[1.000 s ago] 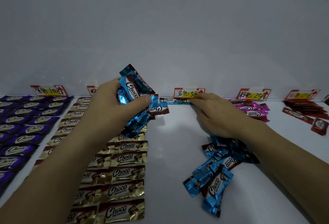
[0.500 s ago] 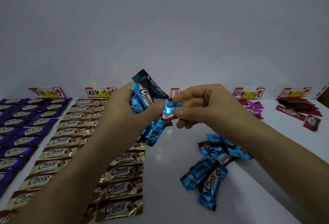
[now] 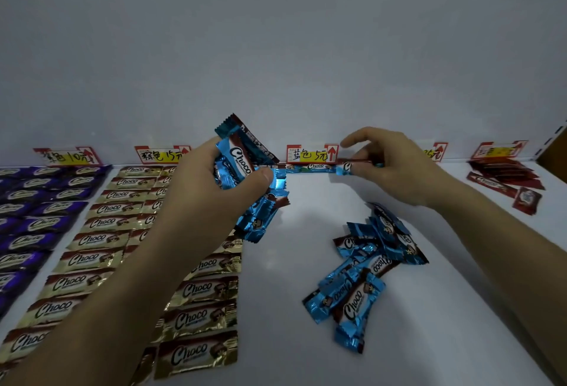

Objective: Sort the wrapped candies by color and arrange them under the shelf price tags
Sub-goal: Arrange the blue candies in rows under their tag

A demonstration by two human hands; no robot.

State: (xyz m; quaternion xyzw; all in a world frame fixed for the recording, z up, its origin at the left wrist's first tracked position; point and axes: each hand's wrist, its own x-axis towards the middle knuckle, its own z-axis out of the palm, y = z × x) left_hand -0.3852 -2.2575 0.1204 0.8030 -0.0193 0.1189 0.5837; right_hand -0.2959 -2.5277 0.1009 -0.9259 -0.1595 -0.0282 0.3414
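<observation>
Head camera looks down on a white shelf point(image 3: 294, 281). The left hand point(image 3: 211, 201) grips a fistful of blue foil-wrapped candies point(image 3: 242, 167), fingers and thumb curled tight round the bunch, with crimped wrapper ends poking out above and below. The right hand point(image 3: 399, 170) pinches a single blue candy point(image 3: 346, 167) between thumb and fingers, index finger lifted clear. It holds the candy low at the back of the shelf, just right of a flat-lying blue candy point(image 3: 310, 167) under the red-and-yellow price tag point(image 3: 311, 153). Whether the pinched piece already touches the shelf cannot be told.

A loose heap of blue candies point(image 3: 368, 262) lies near the right forearm, unsorted. Gold-wrapped candies point(image 3: 92, 241) sit in neat rows to the left, purple-wrapped candies point(image 3: 27, 219) lie beyond them, and dark red candies point(image 3: 503, 173) lie far right.

These pieces look very light, with slick, crinkly foil over a small firm bar. The crimped ends are probably flimsy and would fold or twist if held, so the firmer middle, pinched across its long edges, seems the better hold for laying one down square. The fistful looks liable to shed a piece if the grip loosens, since foil slides easily on foil.
</observation>
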